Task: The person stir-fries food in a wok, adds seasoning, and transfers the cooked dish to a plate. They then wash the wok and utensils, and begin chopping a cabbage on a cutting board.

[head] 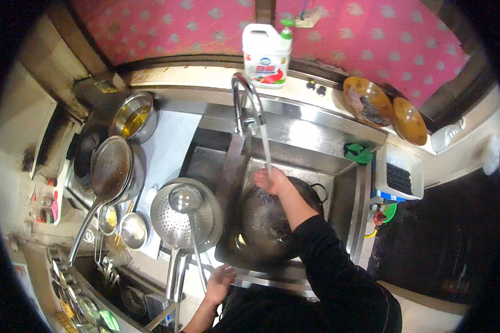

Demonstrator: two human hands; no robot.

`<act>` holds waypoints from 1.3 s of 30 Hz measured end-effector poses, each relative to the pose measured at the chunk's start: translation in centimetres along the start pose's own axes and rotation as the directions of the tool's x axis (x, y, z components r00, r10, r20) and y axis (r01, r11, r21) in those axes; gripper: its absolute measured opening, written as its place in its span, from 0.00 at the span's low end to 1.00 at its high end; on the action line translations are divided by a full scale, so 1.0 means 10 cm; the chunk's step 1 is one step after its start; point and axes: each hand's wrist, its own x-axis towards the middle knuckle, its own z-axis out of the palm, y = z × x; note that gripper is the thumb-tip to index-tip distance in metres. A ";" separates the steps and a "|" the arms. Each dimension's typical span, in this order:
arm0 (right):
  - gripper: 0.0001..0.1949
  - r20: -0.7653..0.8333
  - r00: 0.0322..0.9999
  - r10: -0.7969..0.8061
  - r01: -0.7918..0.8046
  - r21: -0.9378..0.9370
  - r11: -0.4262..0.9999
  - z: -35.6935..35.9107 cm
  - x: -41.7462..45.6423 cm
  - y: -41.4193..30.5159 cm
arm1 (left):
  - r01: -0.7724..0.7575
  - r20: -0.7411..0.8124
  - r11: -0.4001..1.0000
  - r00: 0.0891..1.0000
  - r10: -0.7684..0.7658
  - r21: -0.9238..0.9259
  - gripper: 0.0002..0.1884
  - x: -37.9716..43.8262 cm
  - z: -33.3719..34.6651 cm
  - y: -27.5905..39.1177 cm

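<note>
Water runs from the chrome faucet (248, 98) onto my right hand (271, 180), which is held over a dark wok (262, 224) in the steel sink (343, 195). The fingers look curled; whether they hold anything is hidden by the water and blur. The wok has a loop handle and some water in it. My left hand (221, 283) hovers by the sink's front edge, fingers apart and holding nothing, near the handle of a steel ladle (185, 199). That ladle rests in a perforated steel strainer (162, 212) left of the sink.
A detergent jug (266, 56) stands behind the faucet. Two brown bowls (368, 102) lean at the back right, near a green cloth (358, 153) and a white bin (414, 179). At left are a steel pot with yellow liquid (148, 125), a long-handled skimmer (111, 166) and a small bowl (133, 230).
</note>
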 end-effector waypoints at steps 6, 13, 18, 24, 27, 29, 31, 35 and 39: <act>0.29 0.073 0.985 0.157 -0.141 -0.188 0.972 -0.36 -0.14 0.09 | 0.003 -0.052 0.982 0.999 -0.013 -0.189 0.23 -0.30 -0.04 -0.01; 0.29 0.049 0.997 0.055 -0.021 -0.524 0.851 -0.20 0.16 -0.65 | -0.008 -0.138 0.963 0.990 -0.031 -0.270 0.23 -0.33 -0.14 0.05; 0.34 0.149 0.989 -0.023 0.102 -0.546 0.831 0.54 0.47 -1.23 | -0.043 -0.124 0.963 0.992 0.010 -0.267 0.22 -0.31 -0.14 0.07; 0.26 0.170 0.938 -0.301 0.345 -0.407 0.846 1.02 0.59 -1.52 | -0.017 -0.148 0.954 0.989 -0.029 -0.301 0.22 -0.39 -0.14 0.08; 0.19 0.305 0.903 -0.302 0.402 -0.351 0.846 1.12 0.48 -1.63 | -0.003 -0.163 0.951 0.985 -0.050 -0.308 0.22 -0.42 -0.13 0.08; 0.21 0.347 0.858 -0.379 0.487 -0.315 0.814 1.15 0.36 -1.68 | 0.004 -0.171 0.950 0.983 -0.060 -0.314 0.23 -0.44 -0.13 0.08; 0.19 0.451 0.830 -0.329 0.474 -0.259 0.842 1.13 0.24 -1.67 | -0.019 -0.168 0.960 0.985 -0.030 -0.281 0.23 -0.44 -0.13 0.08; 0.21 0.388 0.853 -0.347 0.505 -0.453 0.735 0.73 -0.05 -1.12 | -0.077 -0.183 0.964 0.983 0.030 -0.256 0.24 -0.49 -0.15 0.03; 0.08 0.354 0.933 -0.068 0.344 -0.818 0.460 -0.06 -0.46 0.36 | -0.079 -0.216 0.965 0.976 0.024 -0.250 0.22 -0.61 -0.16 -0.03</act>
